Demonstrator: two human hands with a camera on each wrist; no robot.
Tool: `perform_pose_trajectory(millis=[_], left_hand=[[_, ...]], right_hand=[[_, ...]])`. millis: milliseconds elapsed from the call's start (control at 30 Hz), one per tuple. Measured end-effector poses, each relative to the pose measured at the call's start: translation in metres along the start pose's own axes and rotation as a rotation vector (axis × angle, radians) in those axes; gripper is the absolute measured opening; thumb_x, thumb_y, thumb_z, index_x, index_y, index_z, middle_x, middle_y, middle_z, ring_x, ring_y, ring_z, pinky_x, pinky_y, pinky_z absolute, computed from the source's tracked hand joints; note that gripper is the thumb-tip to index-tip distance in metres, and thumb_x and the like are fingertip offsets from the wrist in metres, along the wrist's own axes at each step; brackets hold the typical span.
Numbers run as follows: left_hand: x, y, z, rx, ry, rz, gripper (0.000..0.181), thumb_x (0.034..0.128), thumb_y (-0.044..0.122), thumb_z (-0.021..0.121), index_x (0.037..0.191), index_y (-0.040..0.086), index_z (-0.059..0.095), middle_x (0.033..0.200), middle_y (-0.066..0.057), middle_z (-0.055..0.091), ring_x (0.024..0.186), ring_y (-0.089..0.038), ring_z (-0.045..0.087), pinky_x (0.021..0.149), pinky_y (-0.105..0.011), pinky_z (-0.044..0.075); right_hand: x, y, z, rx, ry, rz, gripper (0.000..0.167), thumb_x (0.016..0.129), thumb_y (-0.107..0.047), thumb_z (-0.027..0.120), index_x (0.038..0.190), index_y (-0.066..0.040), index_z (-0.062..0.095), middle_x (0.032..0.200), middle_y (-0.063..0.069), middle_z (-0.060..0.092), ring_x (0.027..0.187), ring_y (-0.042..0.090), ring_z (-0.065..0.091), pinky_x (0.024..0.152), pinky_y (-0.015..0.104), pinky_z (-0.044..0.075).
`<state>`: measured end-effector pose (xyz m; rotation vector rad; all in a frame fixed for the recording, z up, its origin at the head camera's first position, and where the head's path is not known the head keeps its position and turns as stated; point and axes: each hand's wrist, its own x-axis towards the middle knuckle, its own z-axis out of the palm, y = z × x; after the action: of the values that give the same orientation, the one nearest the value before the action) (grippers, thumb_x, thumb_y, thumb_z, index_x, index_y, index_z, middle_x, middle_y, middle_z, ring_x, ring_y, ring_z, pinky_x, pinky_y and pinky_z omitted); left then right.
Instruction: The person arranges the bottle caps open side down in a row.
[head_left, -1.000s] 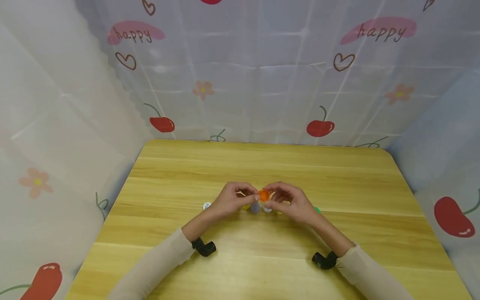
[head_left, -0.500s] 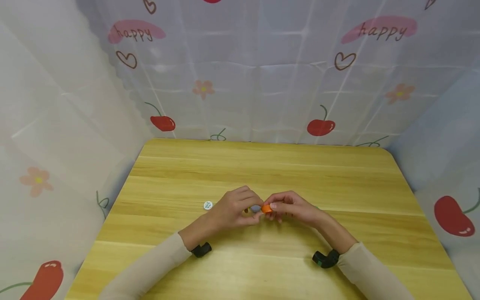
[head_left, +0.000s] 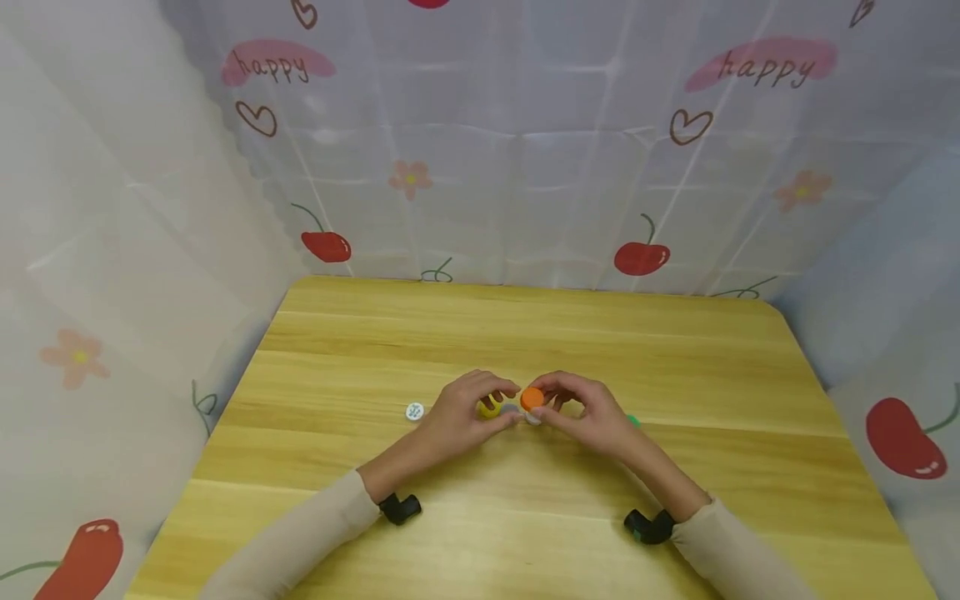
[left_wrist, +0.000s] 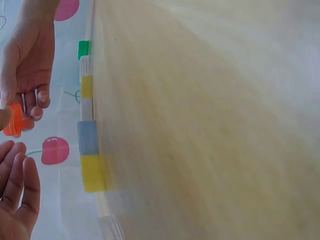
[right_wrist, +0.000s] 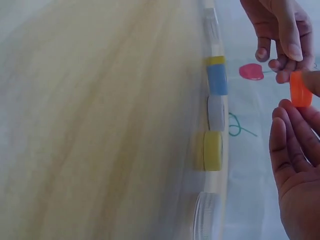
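Note:
An orange bottle cap (head_left: pixel 532 398) is pinched between the thumb and fingers of my right hand (head_left: pixel 592 410), above the table. Its flat top faces the head camera. My left hand (head_left: pixel 459 414) is close on the left, fingers and thumb apart and gripping nothing. In the left wrist view the left thumb tip looks very near the orange cap (left_wrist: pixel 16 120); I cannot tell whether it touches. Below the hands stands a row of caps, among them a yellow cap (left_wrist: pixel 92 172), a grey-blue cap (left_wrist: pixel 88 137) and a white cap (right_wrist: pixel 216 113). The hands partly hide this row in the head view.
A white cap with a dark print (head_left: pixel 415 412) lies left of the left hand. At the row's right end a green cap (head_left: pixel 633 421) shows beside the right hand. The wooden table (head_left: pixel 480 533) meets a printed curtain (head_left: pixel 510 200) at its back edge.
The orange cap has turned from showing its hollow side, through a sideways tilt, to showing its flat top. My left fingers have drawn away from it and spread, while my right hand keeps hold.

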<state>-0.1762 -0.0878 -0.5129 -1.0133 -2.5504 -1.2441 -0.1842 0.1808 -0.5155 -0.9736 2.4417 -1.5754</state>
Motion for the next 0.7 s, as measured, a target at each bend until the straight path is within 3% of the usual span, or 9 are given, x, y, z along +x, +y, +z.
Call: perform_pose_trajectory(millis=[200, 333, 500, 567, 700], left_hand=[[0.000, -0.002, 0.001, 0.055, 0.015, 0.033, 0.025, 0.0997, 0.030, 0.080, 0.123, 0.021, 0.074, 0.114, 0.005, 0.078, 0.097, -0.013, 0.069, 0.084, -0.022, 0.059], [0.000, -0.003, 0.002, 0.063, 0.022, 0.040, 0.023, 0.0996, 0.029, 0.080, 0.121, 0.022, 0.075, 0.113, 0.009, 0.077, 0.096, -0.010, 0.068, 0.084, -0.019, 0.058], [0.002, -0.003, 0.007, 0.074, 0.035, 0.095, 0.024, 0.0986, 0.027, 0.081, 0.121, 0.020, 0.076, 0.113, 0.006, 0.078, 0.100, -0.013, 0.070, 0.086, -0.021, 0.059], [0.005, -0.001, 0.011, 0.095, 0.015, 0.106, 0.025, 0.0985, 0.028, 0.081, 0.122, 0.020, 0.076, 0.114, 0.007, 0.078, 0.104, -0.012, 0.070, 0.088, -0.022, 0.059], [0.016, 0.011, 0.023, 0.161, -0.075, 0.061, 0.028, 0.0981, 0.032, 0.082, 0.123, 0.022, 0.076, 0.119, 0.008, 0.078, 0.109, -0.010, 0.070, 0.094, -0.026, 0.057]], right_hand=[[0.001, -0.003, 0.007, -0.076, 0.035, -0.094, 0.034, 0.096, -0.010, 0.081, 0.128, -0.020, 0.074, 0.118, -0.002, 0.079, 0.096, 0.008, 0.070, 0.081, 0.033, 0.062], [0.001, -0.003, 0.009, -0.087, 0.029, -0.108, 0.034, 0.096, -0.011, 0.081, 0.128, -0.021, 0.074, 0.119, -0.003, 0.079, 0.096, 0.008, 0.070, 0.080, 0.033, 0.061], [-0.003, -0.007, 0.005, -0.155, 0.045, -0.082, 0.032, 0.096, -0.016, 0.083, 0.126, -0.024, 0.075, 0.117, -0.008, 0.079, 0.094, 0.012, 0.071, 0.079, 0.034, 0.060], [-0.008, -0.007, 0.000, -0.208, 0.045, -0.065, 0.031, 0.095, -0.019, 0.084, 0.125, -0.025, 0.075, 0.115, -0.011, 0.079, 0.094, 0.013, 0.072, 0.078, 0.034, 0.060], [-0.024, -0.005, -0.014, -0.320, 0.033, -0.068, 0.032, 0.094, -0.021, 0.085, 0.124, -0.024, 0.075, 0.116, -0.011, 0.077, 0.096, 0.015, 0.072, 0.079, 0.033, 0.061]])
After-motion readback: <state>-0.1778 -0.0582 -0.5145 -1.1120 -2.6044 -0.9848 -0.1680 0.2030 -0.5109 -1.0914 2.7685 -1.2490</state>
